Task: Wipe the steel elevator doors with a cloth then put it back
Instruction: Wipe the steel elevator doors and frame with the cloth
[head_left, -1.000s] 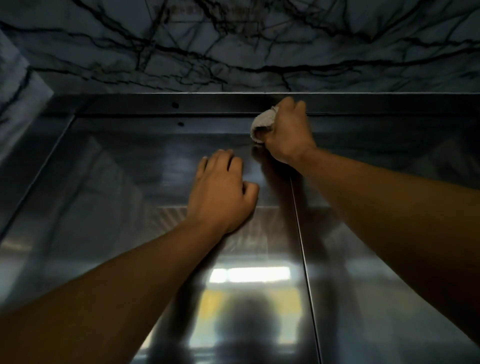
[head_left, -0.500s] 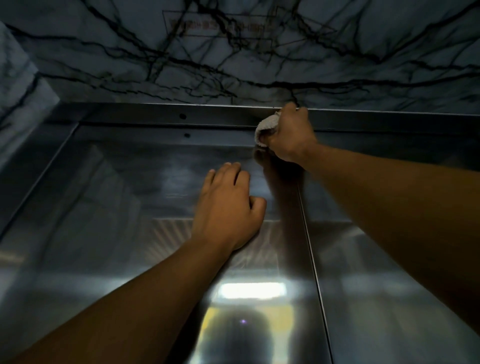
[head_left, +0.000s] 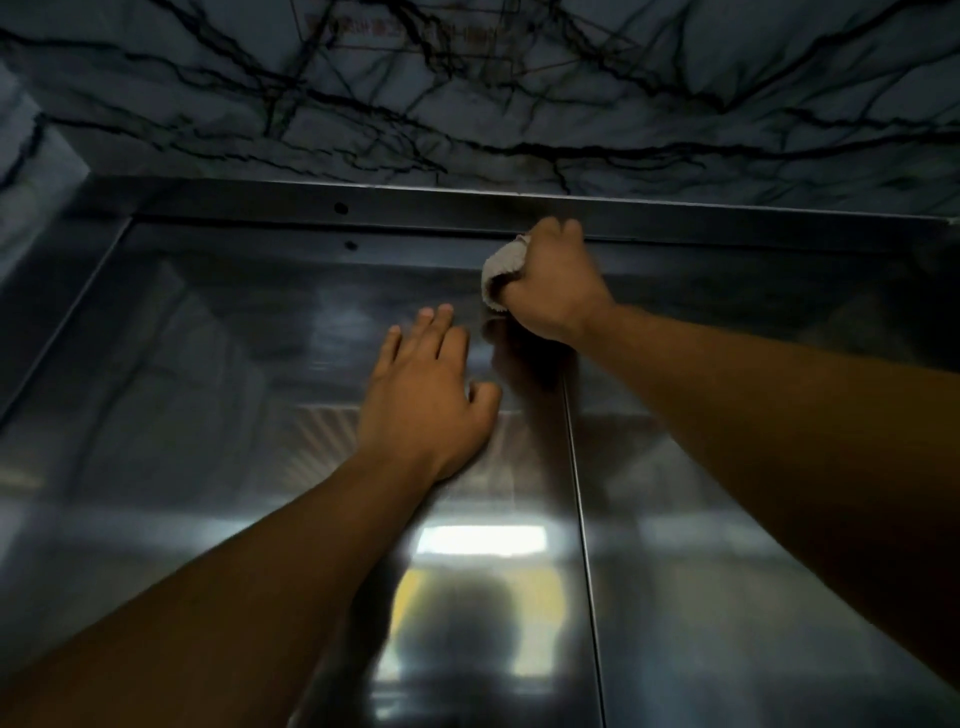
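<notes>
Fingers (head_left: 563, 234) ball cloth (head_left: 501, 273) under steel frame (head_left: 415, 208).

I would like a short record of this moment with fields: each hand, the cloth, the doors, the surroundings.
left hand: flat and open on the left door panel, beside the centre seam
right hand: closed around the cloth, near the top of the doors
cloth: pale, bunched, pressed on the steel under the door frame
doors: shut, reflective steel
surroundings: dark-veined marble wall above the frame
</notes>
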